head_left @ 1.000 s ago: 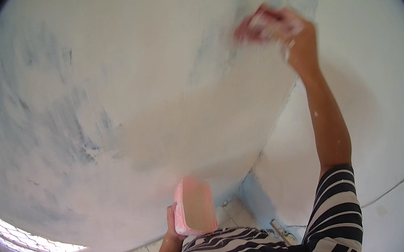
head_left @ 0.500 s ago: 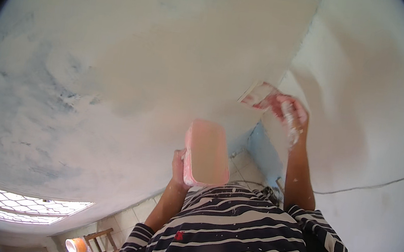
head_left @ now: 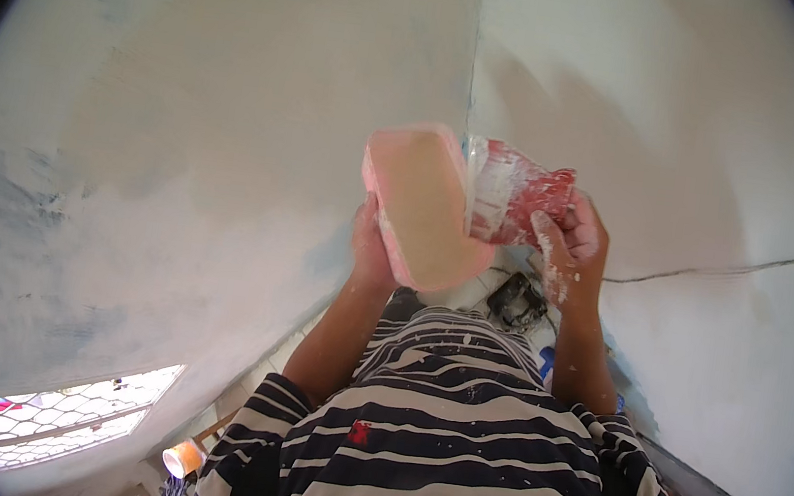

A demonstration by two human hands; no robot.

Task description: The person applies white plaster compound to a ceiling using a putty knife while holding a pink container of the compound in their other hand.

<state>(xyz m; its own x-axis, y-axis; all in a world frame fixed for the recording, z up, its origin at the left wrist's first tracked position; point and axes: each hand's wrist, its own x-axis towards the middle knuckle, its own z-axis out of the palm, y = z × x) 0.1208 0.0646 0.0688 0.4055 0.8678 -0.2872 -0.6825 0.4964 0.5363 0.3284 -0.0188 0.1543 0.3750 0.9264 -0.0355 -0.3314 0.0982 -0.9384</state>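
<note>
Facing its open side up toward the head camera, a pink tub [head_left: 408, 142] is held in front of the person's striped shirt [head_left: 456, 414], near the corner where two walls meet. The tub is oblong with rounded corners, its long side slanting in the view from upper left to lower right. Its outer wall on the left carries whitish smears over the pink, and the edges look slightly blurred. Inside lies a smooth beige paste [head_left: 426, 212], even in colour and covering most of the visible inside.

The left hand [head_left: 375, 253] has its grip closed around the tub's left side, the thumb along the wall; the other fingers are mostly hidden.

The right hand [head_left: 578, 243] has its grip pinched on a flat red scraper [head_left: 519, 196], the thumb across the near face and the fingers curled at the outer end. The scraper is streaked with white over the red, and a wide pale band runs along its tub-side edge. That edge stands right alongside the tub's right rim; whether they touch cannot be told. White flecks cover the right hand's thumb and wrist. Below the scraper, a black object [head_left: 517, 302] with pale splashes lies on the floor.
</note>
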